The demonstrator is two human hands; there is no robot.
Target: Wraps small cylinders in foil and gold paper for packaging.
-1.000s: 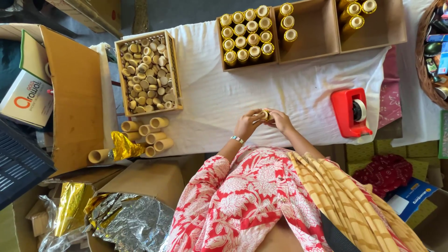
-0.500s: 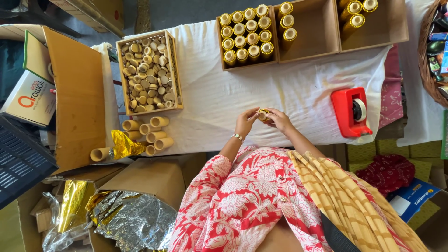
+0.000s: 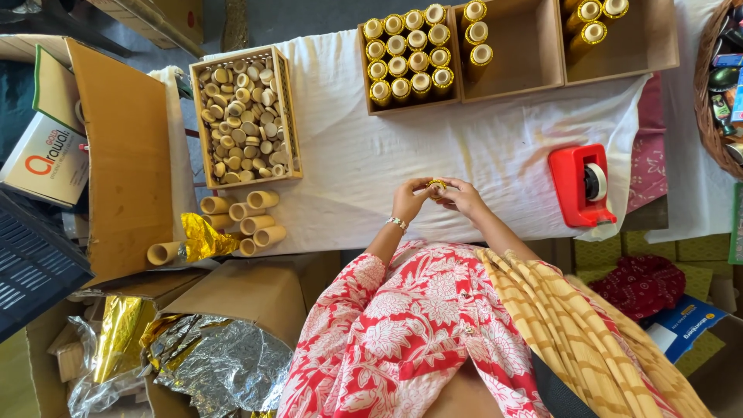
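Both hands sit marginally lower than before, left hand (image 3: 408, 203) and right hand (image 3: 463, 197) pinching one gold-foiled tube (image 3: 437, 186) between fingertips above the white cloth (image 3: 348, 170), held midway between bare cardboard tubes (image 3: 241, 223) and the tray of finished gold tubes (image 3: 409, 56), tape dispenser (image 3: 582, 186) beside.

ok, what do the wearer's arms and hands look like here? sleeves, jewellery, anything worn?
Both hands are bare, no gloves. Left hand has a thin beaded bracelet at the wrist. The left arm's short sleeve is red with a white floral print. A yellow-striped scarf drapes by the right arm; right hand shows nothing worn.
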